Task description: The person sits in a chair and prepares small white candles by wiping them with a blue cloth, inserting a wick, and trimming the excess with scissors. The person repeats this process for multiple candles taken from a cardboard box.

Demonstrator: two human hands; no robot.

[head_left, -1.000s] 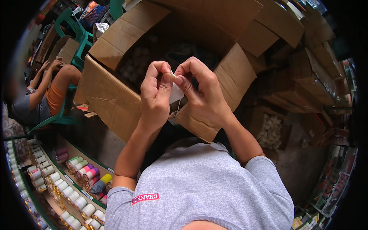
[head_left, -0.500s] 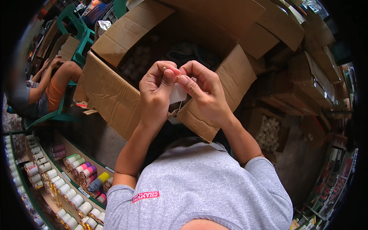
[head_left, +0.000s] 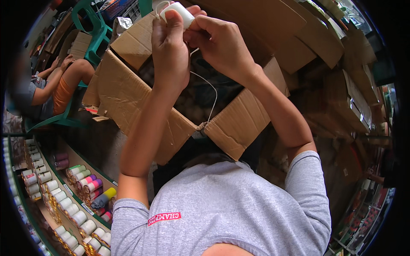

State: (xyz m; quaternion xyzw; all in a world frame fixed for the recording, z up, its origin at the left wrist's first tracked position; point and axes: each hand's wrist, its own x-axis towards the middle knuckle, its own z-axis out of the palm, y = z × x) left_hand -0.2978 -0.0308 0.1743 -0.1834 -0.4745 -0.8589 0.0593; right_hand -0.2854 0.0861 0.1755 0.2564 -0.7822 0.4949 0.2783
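Note:
At the top of the head view, my left hand [head_left: 171, 51] holds a smooth white cylinder [head_left: 183, 16], which looks like a spool of cord, with the thumb across it. A thin white loop stands out beside the thumb. My right hand [head_left: 220, 38] is closed in a pinch against the cylinder's right end; what lies between its fingertips is hidden. A white cord [head_left: 215, 91] runs from beneath the hands, past my left wrist, down to the near corner of a large open cardboard box [head_left: 141, 102]. Both hands are raised over the box, whose inside is dark.
Shelves at lower left carry rows of white and coloured spools [head_left: 79, 218]. A seated person [head_left: 64, 81] is at the left, near a green plastic chair [head_left: 96, 36]. More cardboard boxes [head_left: 341, 102] are stacked at the right. Another shelf rack [head_left: 363, 213] stands at lower right.
Both hands have moved up and away from my body, over the far part of the box. The white cylinder now shows plainly in my left hand, and the cord trails below.

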